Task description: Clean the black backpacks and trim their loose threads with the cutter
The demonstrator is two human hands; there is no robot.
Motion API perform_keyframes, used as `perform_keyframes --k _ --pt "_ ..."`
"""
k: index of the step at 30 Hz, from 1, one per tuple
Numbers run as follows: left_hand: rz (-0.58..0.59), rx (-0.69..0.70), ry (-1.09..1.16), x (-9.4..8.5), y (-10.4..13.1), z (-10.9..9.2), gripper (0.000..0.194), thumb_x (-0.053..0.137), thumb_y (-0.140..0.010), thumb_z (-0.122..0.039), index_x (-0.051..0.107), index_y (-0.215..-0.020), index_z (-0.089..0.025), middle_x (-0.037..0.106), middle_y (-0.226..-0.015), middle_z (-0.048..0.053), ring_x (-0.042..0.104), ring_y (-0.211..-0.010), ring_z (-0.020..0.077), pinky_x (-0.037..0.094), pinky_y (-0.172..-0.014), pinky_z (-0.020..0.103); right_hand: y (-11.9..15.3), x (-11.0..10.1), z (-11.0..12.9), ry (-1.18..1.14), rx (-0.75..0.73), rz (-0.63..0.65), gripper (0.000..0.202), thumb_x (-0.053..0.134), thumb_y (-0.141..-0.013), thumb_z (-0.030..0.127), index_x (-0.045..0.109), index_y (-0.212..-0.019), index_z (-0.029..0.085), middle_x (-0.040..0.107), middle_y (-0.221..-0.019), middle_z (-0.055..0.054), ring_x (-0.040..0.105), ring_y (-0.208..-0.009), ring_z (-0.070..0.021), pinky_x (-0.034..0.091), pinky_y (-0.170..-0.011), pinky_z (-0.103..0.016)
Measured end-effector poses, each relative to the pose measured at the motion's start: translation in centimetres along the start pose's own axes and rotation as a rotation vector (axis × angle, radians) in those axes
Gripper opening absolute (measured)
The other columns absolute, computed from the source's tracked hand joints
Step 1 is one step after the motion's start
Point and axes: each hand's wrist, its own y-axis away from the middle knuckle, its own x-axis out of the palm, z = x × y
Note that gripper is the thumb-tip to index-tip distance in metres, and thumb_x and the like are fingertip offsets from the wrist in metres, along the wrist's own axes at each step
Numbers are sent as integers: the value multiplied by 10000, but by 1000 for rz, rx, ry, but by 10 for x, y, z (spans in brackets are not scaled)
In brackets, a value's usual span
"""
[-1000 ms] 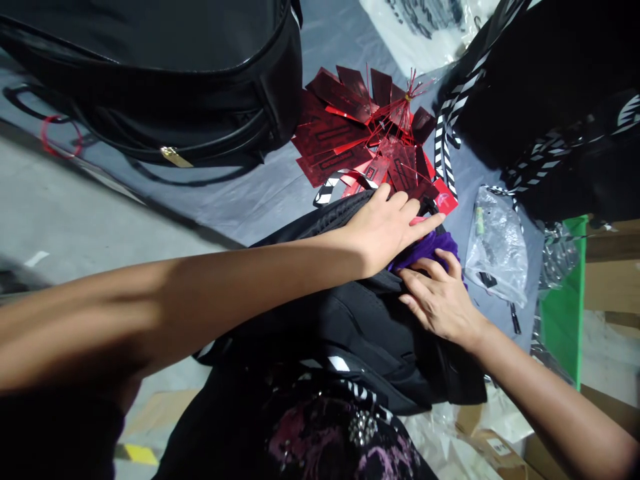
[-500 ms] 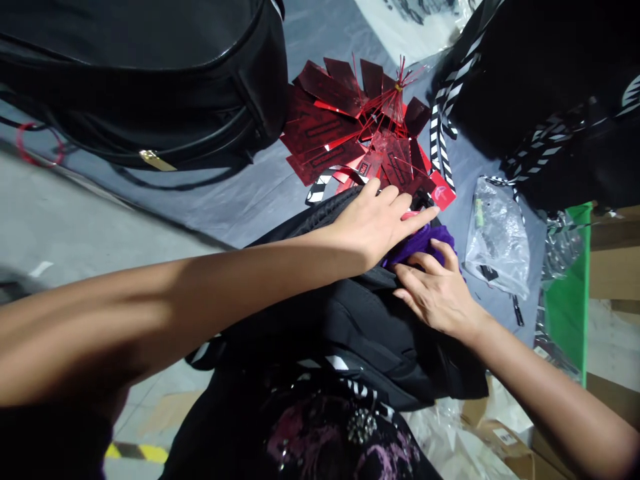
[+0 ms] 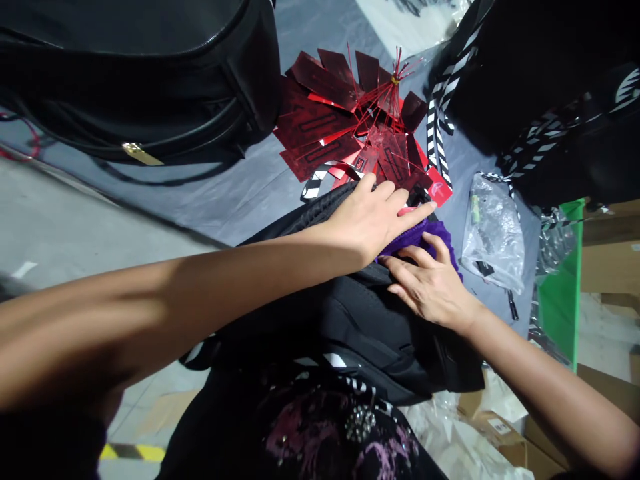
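By the grey tabletop (image 3: 200,193), the black bag (image 3: 360,327) lies beneath L. hand (image 3: 377,220) and R. hand (image 3: 430,287), its opening between them. I think the present step is working at this opening; next move prob. calls for holding the rim apart w/ care. L. hand bends over the far side, one finger stretched; R. hand is half spread, fingertips at purple cloth (image 3: 440,235). Whether either grips, I can't tell. Red tag (image 3: 440,187) is just beside L. hand's stretched finger.
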Motion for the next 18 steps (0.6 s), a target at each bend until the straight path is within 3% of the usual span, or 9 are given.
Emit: perform_keyframes --k 4,8,11,15,18 --pt "6 4 3 -3 2 0 756 555 -892 -249 193 -1552 -310 499 -1401 108 456 -1214 313 250 -1046 457 2 0 1 36 31 -32 222 446 -995 262 600 -1137 192 718 -861 -34 559 -972 -208 256 -1110 -487" --pt "-9 5 -19 -1 3 0 704 498 -925 -219 195 -1557 -285 447 -1460 135 446 -1257 319 268 -1052 483 -1 1 5 9 38 -12 304 442 -997 287 568 -1241 156 727 -966 -63 536 -1108 -236 230 -1115 -514" --pt "-44 29 -88 4 0 -2 741 493 -932 -223 120 -1572 -254 285 -1568 173 317 -1399 347 247 -1083 531 -2 2 7 11 57 -24 304 454 -993 306 591 -1221 159 727 -900 -49 535 -1089 -237 210 -1133 -519" --pt "-50 81 -134 9 -7 -7 984 634 -839 -325 -20 -1572 -267 178 -1608 149 145 -1463 420 147 -1092 630 5 3 7 7 112 -31 253 482 -972 278 631 -1155 188 724 -859 -39 549 -1003 -226 228 -1126 -525" --pt "-19 95 -107 7 -9 -9 972 622 -829 -292 -6 -1572 -292 153 -1622 132 260 -1411 403 227 -1067 583 10 1 7 0 116 -29 251 481 -971 258 625 -1155 165 727 -880 -58 553 -1016 -224 242 -1116 -528"
